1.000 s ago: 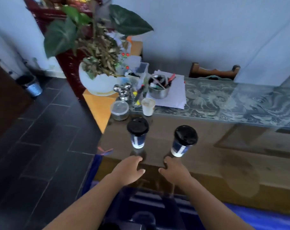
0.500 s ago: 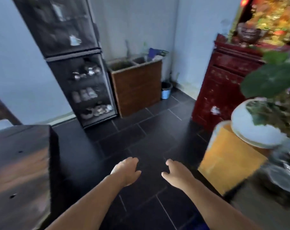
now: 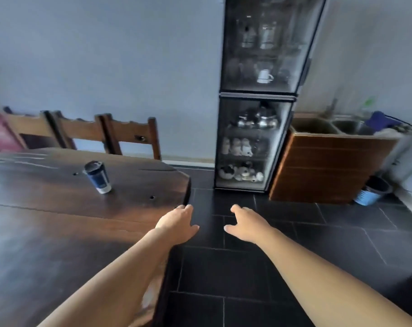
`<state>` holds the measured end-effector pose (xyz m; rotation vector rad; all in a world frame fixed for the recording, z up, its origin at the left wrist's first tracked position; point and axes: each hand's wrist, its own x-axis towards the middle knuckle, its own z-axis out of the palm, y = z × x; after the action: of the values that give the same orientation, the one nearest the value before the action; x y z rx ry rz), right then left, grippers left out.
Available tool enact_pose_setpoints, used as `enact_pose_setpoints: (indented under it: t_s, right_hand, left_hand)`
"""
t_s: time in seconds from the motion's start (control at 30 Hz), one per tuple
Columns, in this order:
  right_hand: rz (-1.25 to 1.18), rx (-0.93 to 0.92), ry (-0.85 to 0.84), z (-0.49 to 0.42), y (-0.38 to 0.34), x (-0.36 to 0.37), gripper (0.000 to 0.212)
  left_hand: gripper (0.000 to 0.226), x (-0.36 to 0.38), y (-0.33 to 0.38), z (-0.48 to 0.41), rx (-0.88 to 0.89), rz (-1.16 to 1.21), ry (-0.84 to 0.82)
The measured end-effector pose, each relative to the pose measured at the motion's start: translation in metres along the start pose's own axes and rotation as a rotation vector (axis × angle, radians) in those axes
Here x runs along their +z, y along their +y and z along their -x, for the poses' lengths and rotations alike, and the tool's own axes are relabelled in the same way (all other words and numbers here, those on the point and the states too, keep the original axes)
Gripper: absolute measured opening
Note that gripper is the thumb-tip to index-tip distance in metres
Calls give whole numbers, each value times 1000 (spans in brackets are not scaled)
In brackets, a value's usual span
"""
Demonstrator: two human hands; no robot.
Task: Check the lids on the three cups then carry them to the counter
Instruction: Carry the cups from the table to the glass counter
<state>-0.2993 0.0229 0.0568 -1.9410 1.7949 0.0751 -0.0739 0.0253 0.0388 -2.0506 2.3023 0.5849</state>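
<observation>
One lidded cup is seen standing on the dark wood table, w/ left hand & right hand held loose & empty; lid should be pressed firm before lifting

Black-lidded blue-and-white cup

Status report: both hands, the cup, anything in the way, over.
Left hand open, empty, at edge of wooden table. Right hand open, empty, above floor. Lidded cup standing on table, untouched. Nothing between it and left hand.
</observation>
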Motion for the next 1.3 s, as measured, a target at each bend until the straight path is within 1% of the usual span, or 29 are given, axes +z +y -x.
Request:
enact_pose_setpoints:
  t_s: [0.13,0.23,0.37,0.53,0.73,0.9,1.03,1.17,1.3]
  right_hand:
    - [40,-168,-58,-86,-42,-19,68]
    - [84,-280,-83,-157,-64,-34,68]
    - [159,-423,-143,-241,-86,-49,73]
    - [271,-593,-269,-314,-115,-56,72]
    - [280,-749,-366,-367,-166,-51,72]
    - [284,-811,-423,-402,-214,-36,72]
    - [296,-825,-471,-431,-253,-16,75]
    - [299,-825,-527,-469,-303,10,80]
    - [208,-790,-605,-508,-354,45,82]
  left_hand:
    - [52,-24,-43,-35,-173,47,77]
    - [52,-39,-71,-69,-283,71,140]
    - [52,-52,-88,-110,-464,105,172]
    - [47,-61,-98,-138,-672,128,145]
    - [50,-68,-121,-148,-865,170,170]
    - [58,-65,-153,-156,-971,251,200]
    - [53,-58,-194,-169,-1025,301,201]
    - [55,-44,-256,-187,-1042,383,218]
    - [54,-25,-329,-207,-1061,490,211]
